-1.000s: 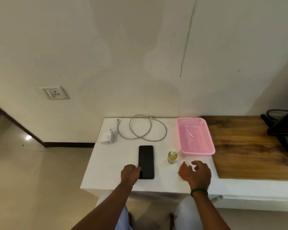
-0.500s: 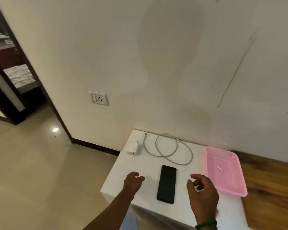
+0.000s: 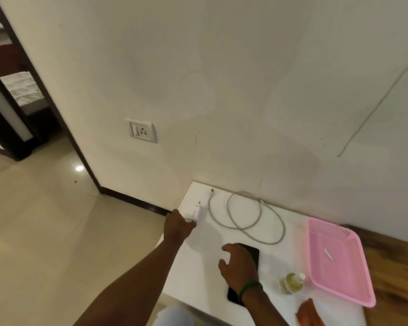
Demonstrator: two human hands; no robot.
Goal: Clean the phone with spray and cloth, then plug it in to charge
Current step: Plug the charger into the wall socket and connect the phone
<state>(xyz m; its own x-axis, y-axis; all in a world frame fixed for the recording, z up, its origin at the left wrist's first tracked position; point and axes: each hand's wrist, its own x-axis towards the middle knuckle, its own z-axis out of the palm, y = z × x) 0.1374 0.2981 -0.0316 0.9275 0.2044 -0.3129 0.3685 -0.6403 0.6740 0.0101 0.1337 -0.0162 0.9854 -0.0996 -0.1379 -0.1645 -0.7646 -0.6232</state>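
Observation:
The black phone (image 3: pixel 253 253) lies flat on the white table (image 3: pixel 198 274), partly under my right hand (image 3: pixel 238 267), which hovers above it with fingers apart and nothing in them. My left hand (image 3: pixel 178 225) reaches to the table's far left corner and closes on the near end of the white charger adapter (image 3: pixel 194 211). The grey cable (image 3: pixel 245 218) lies coiled beside the adapter, its plug end loose. A small spray bottle (image 3: pixel 292 282) with yellow-green liquid stands upright right of the phone. The wall socket (image 3: pixel 143 131) sits up on the wall to the left.
A pink plastic basket (image 3: pixel 353 290) with a small white item inside stands at the table's right, next to a wooden top (image 3: pixel 396 274). A blurred orange shape (image 3: pixel 307 311) lies at the bottom edge. Tiled floor and a doorway lie to the left.
The view swung left and down. My left hand moved from beside the phone to the adapter and closed on it. My right hand shifted left over the phone.

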